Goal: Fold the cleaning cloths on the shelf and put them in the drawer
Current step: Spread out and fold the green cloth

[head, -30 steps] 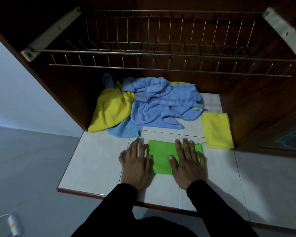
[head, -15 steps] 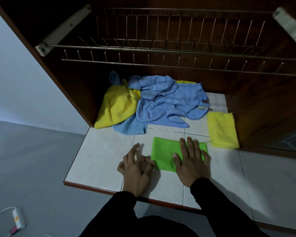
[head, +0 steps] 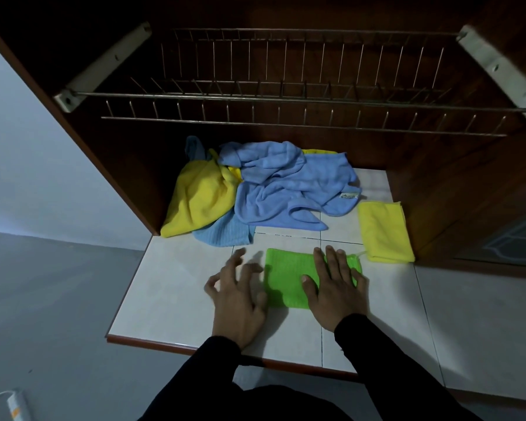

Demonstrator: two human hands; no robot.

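A folded green cloth (head: 286, 278) lies on the white tiled shelf (head: 170, 287). My right hand (head: 334, 287) presses flat on the cloth's right half, fingers straight. My left hand (head: 237, 293) hovers just left of the cloth, fingers spread and slightly bent, holding nothing. Behind lies a heap of unfolded cloths: a large blue one (head: 289, 186), a yellow one (head: 201, 199) and a lighter blue one (head: 225, 233). A folded yellow cloth (head: 384, 232) sits at the right, by the cabinet wall.
A wire dish rack (head: 286, 95) hangs above the shelf inside the dark wooden cabinet (head: 456, 183). The shelf's front edge (head: 170, 344) is close to my sleeves. Grey floor lies to the left, with a white power strip (head: 17, 405) at the bottom left.
My left hand has lifted off the green cloth's left edge and drawn back to the left, fingers now spread. My right hand stays pressed on the cloth.
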